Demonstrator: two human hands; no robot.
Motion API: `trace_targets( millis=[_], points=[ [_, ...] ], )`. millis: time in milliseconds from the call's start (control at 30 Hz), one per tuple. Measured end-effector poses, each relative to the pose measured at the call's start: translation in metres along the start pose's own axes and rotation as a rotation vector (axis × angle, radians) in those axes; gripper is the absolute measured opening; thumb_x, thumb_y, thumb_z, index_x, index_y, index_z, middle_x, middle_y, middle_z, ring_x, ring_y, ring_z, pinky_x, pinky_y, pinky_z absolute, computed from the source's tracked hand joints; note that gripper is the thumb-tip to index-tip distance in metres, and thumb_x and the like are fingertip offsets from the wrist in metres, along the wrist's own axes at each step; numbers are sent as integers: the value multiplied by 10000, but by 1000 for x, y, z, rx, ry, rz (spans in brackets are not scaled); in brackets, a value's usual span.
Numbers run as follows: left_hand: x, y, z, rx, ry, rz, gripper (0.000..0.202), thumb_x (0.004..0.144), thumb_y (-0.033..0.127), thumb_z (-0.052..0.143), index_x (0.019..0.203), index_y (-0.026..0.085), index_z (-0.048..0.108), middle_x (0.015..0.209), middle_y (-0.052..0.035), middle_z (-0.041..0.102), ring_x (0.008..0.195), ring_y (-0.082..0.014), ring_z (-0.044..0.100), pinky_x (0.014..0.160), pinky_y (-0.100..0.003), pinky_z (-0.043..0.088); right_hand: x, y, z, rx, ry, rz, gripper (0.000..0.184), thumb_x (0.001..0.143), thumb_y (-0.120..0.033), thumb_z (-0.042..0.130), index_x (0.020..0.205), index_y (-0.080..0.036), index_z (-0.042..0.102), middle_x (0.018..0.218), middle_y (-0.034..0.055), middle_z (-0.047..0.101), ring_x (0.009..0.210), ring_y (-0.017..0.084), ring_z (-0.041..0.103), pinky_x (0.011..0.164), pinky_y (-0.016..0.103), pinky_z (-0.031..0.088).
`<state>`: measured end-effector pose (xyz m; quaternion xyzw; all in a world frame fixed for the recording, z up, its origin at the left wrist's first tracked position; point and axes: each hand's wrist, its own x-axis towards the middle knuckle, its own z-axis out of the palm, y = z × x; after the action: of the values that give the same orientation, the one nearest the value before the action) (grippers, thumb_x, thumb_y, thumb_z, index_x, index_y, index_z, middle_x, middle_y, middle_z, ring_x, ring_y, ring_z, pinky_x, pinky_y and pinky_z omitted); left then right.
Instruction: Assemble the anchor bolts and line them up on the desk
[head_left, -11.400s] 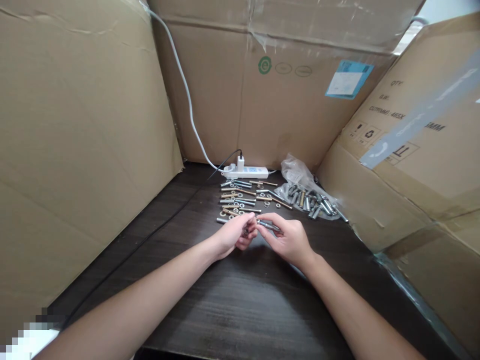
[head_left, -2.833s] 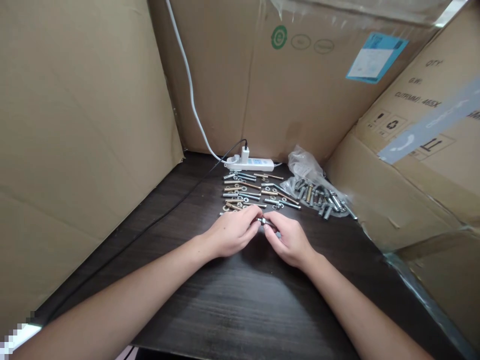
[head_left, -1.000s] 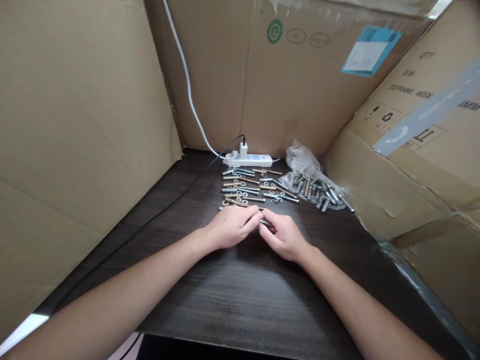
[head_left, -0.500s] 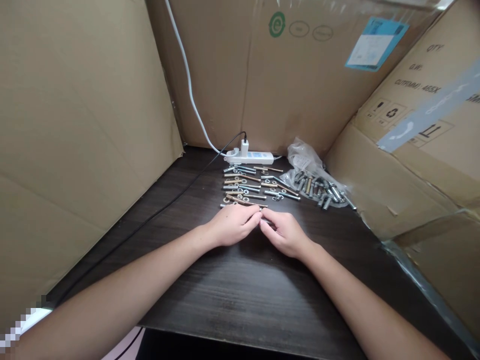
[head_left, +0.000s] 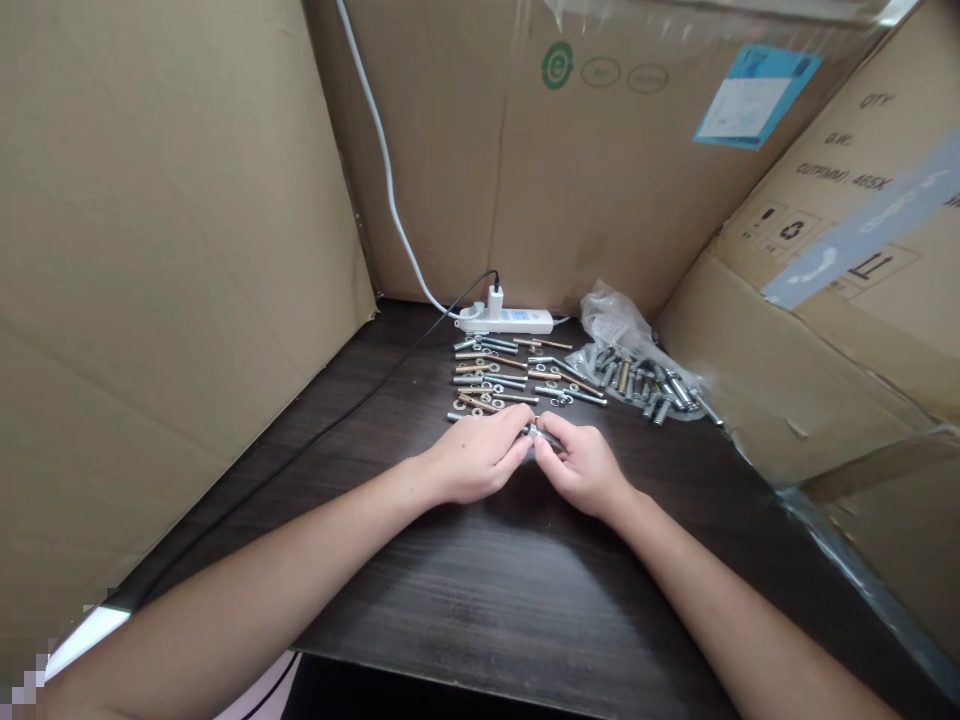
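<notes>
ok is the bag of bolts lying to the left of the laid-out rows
No, the plastic bag with its spilled bolts lies to the right of the rows of bolts on the dark table.

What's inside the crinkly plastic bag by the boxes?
A heap of shiny metal bolts shows at the clear plastic bag's flat front. Its crumpled back part hides anything beneath it.

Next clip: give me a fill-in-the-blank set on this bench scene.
1. The left hand and right hand pinch one small fastener above the dark ____.
2. The power strip at the back is ____.
3. The plastic bag lies to the ____ of the laid-out bolts.
Missing: table; white; right.
</notes>
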<state>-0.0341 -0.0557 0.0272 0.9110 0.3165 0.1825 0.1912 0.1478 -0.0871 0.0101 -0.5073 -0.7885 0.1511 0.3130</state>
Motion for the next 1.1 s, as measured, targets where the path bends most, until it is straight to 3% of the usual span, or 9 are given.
trace_targets(
  millis=[267, 500, 767, 900, 1100],
  points=[
    [3, -6, 2, 19, -38, -9, 375, 973, 364, 241, 748, 190, 484, 724, 5, 591, 631, -131, 530, 591, -244, 343, -2, -3, 3, 22, 16, -23, 60, 761, -225, 488, 711, -201, 511, 501, -56, 444, 420, 76, 354, 462, 200, 292],
    [-1, 3, -3, -61, 66, 5, 159, 917, 275, 353, 995, 200, 469, 904, -13, 626, 754, -153, 573, 662, -254, 400, -2, -2, 5, 25, 46, -23, 103, 753, -233, 499, 662, -194, 472, 502, -56, 400, 436, 71, 316, 459, 199, 273],
    [-1, 3, -4, -52, 34, 51, 152, 902, 234, 364, 1017, 204, 458, 937, -13, 624, 764, -154, 578, 664, -258, 402, -3, 2, 6, 48, 75, -14, 101, 762, -234, 505, 677, -180, 496, 499, -65, 379, 432, 61, 308, 463, 198, 264],
    [0, 2, -3, -57, 19, 22, 172, 938, 277, 323, 1002, 208, 466, 909, -8, 619, 760, -149, 574, 673, -252, 399, -3, 2, 5, 63, 83, -32, 85, 765, -220, 497, 691, -180, 509, 501, -67, 372, 428, 60, 313, 462, 196, 267],
    [3, -4, 0, 33, -1, 24, 306, 971, 317, 247, 796, 190, 463, 739, 7, 569, 648, -128, 525, 612, -238, 350, -4, 0, 5, 70, 63, -77, 89, 762, -220, 500, 688, -176, 523, 501, -67, 381, 423, 59, 324, 471, 197, 282]
  ],
)
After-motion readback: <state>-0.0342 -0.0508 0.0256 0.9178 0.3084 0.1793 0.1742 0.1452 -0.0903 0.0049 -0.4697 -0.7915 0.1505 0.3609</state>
